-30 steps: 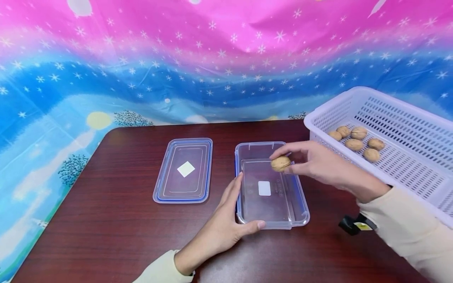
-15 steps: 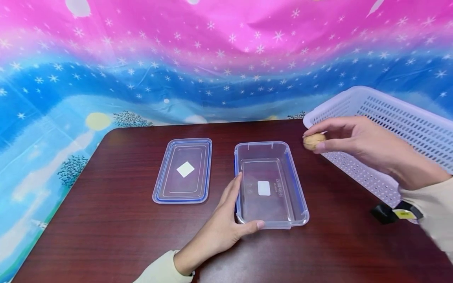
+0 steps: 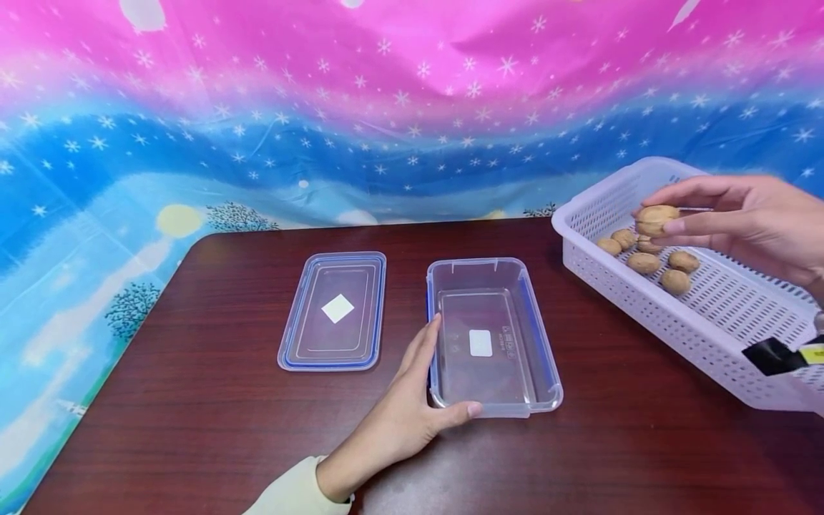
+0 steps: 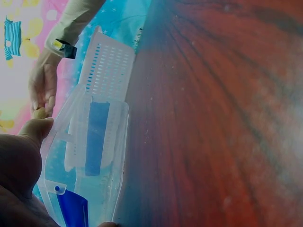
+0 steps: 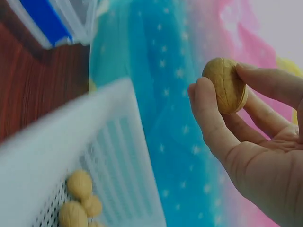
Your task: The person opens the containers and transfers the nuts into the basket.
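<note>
My right hand (image 3: 759, 222) pinches a walnut (image 3: 656, 220) between thumb and fingers, above the lilac slotted basket (image 3: 644, 307). In the right wrist view the held walnut (image 5: 225, 85) shows its seam. Several walnuts (image 3: 644, 263) lie on the basket floor below, partly covered by the held one. With straight fingers along its left side and the thumb on its near rim, my left hand (image 3: 405, 415) touches a clear plastic box (image 3: 476, 307) with blue side clips. A white label shows in the box bottom. The left wrist view has my left thumb (image 4: 38, 130) at the box rim.
A clear lid (image 3: 335, 336) with a blue seal and a white diamond sticker lies left of the box. Everything stands on a dark red-brown table (image 3: 212, 400). A pink and blue snowflake cloth (image 3: 412, 107) hangs behind the table's far edge.
My right hand has carried the walnut from over the box to the right, up over the basket. My left hand, the box and the lid have stayed in place.
</note>
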Demonstrator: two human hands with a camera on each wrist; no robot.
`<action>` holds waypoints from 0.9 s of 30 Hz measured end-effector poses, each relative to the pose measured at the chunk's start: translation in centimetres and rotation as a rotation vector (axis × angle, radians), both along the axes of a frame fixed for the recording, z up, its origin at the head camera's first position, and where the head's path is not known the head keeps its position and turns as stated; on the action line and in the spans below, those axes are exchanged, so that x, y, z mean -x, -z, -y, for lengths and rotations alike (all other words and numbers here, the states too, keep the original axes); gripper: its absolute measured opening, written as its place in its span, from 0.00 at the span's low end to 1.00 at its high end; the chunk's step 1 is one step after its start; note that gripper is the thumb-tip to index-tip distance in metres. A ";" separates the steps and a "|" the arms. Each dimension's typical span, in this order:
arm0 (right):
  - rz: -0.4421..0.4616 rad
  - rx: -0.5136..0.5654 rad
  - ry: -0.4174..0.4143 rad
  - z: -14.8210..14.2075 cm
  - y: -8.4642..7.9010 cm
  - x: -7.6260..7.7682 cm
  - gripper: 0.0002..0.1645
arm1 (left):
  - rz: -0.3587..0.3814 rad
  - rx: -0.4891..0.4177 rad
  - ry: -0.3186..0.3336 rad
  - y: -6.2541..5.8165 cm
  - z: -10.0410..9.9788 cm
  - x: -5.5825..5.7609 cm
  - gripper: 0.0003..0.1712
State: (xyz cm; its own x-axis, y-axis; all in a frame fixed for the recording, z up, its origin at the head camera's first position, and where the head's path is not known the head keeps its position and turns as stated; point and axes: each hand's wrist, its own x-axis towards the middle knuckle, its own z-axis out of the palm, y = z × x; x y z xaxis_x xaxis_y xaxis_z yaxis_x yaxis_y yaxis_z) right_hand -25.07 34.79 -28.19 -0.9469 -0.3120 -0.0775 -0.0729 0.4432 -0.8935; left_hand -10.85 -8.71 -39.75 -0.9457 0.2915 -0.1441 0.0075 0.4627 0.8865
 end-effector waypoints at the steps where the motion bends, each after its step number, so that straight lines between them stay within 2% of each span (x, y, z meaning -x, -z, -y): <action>1: 0.016 0.060 -0.005 -0.7 0.3 0.4 0.28 | 0.000 0.001 0.000 0.0 0.0 0.0 0.68; 3: 0.044 0.181 -0.025 -2.2 0.8 1.0 0.29 | 0.002 0.001 0.000 0.1 0.0 0.0 0.68; 5: 0.072 0.348 -0.088 -3.8 1.5 1.6 0.30 | 0.002 0.001 0.000 0.1 0.0 0.0 0.68; 7: 0.092 0.455 -0.153 -5.2 2.2 2.1 0.31 | -0.001 -0.001 0.001 0.1 0.0 0.1 0.68; 11: 0.139 0.550 -0.287 -7.4 3.6 2.9 0.34 | -0.004 -0.002 0.000 0.2 0.1 0.1 0.68; 13: 0.179 0.575 -0.326 -8.2 4.1 3.1 0.35 | -0.004 -0.004 0.000 0.2 0.1 0.0 0.68; 16: 0.197 0.572 -0.327 -9.3 4.9 3.4 0.36 | -0.003 -0.006 0.002 0.2 0.0 0.1 0.68; 20: 0.196 0.544 -0.269 -10.5 5.8 3.5 0.35 | -0.001 -0.006 0.005 0.2 0.0 0.1 0.68; 22: 0.209 0.561 -0.280 -11.2 6.3 3.6 0.35 | -0.003 -0.006 0.005 0.2 0.0 0.1 0.68; 24: 0.223 0.517 -0.253 -11.9 6.6 3.8 0.35 | -0.006 -0.008 0.005 0.2 0.0 0.2 0.69; 27: 0.278 0.317 -0.162 -12.0 6.4 4.1 0.34 | -0.009 -0.009 0.003 0.2 0.1 0.2 0.69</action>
State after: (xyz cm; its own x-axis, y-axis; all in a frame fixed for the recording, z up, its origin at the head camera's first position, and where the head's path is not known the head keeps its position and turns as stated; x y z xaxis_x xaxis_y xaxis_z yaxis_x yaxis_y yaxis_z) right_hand -29.17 46.81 -34.61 -0.8409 -0.5036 -0.1983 0.1430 0.1466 -0.9788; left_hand -11.03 -8.83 -39.91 -0.9460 0.2956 -0.1330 0.0169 0.4548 0.8904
